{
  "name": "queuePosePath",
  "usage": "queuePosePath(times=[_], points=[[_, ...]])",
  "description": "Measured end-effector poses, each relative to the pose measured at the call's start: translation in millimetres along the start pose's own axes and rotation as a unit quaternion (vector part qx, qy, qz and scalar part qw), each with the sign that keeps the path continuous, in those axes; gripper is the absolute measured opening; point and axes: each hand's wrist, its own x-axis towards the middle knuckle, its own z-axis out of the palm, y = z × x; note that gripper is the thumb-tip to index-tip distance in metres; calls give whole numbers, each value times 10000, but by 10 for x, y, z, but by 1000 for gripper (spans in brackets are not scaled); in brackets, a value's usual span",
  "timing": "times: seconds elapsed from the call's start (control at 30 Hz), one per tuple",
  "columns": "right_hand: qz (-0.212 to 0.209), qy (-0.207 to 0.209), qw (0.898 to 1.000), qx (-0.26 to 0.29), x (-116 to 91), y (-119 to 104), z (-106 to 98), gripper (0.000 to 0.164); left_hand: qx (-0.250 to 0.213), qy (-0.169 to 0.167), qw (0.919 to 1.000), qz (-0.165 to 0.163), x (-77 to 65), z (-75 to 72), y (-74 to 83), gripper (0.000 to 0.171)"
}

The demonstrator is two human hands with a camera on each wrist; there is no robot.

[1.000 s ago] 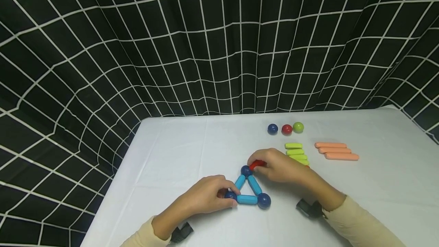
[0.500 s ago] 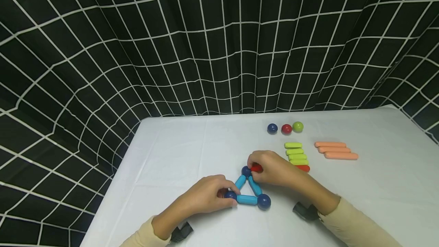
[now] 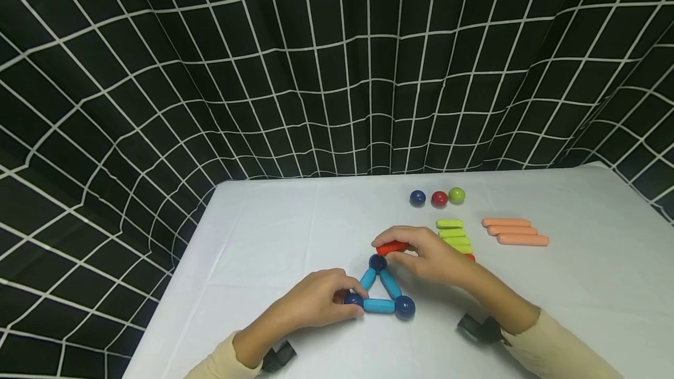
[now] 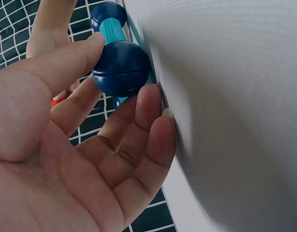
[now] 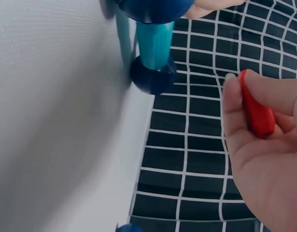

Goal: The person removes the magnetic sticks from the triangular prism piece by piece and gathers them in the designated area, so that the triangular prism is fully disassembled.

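Note:
A flat triangle on the table joins dark blue balls at its corners with light blue rods [image 3: 379, 306]. My left hand [image 3: 322, 298] pinches the ball at the left corner [image 4: 121, 67] between thumb and fingers. The far corner ball [image 3: 377, 262] and the right corner ball [image 3: 405, 307] are untouched. In my right hand [image 3: 423, 253] a short red rod [image 3: 392, 247] is held between thumb and fingertips, just beyond the far corner ball. The right wrist view shows this red rod [image 5: 257, 108] apart from the triangle, its lower end against the fingers.
Several yellow-green rods [image 3: 450, 233] lie stacked right of my right hand, with a red rod [image 3: 470, 257] partly hidden behind the wrist. Orange rods [image 3: 523, 240] lie farther right. At the back are a blue ball [image 3: 418, 197], a red ball [image 3: 439, 199] and a green ball [image 3: 456, 195].
The red rod was at the far corner ball half a second ago; my right hand has since drawn it away, up and toward the back. My left hand and the triangle stay nearly in place.

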Motion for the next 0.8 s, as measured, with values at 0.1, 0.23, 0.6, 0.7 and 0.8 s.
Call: queuePosePath(times=[0.1,0.23,0.6,0.7,0.8], points=[[-137,46,9999,-35,-62,-3,-22,35,-6,8,10000,8,1,2,0,20],[-106,477,9985,-253,-159,-10,-51,41,12,4,10000,-15,3,4,-2,20],[-67,1135,9839,-1381,-532,72,-246,42,-9,-10,10000,-31,11,14,-9,21],[70,1160,9813,-1535,-659,112,-293,42,9,-9,10000,-21,11,14,-11,21],[232,1136,9801,-1611,-767,145,-337,41,33,0,10000,-35,9,12,-12,21]])
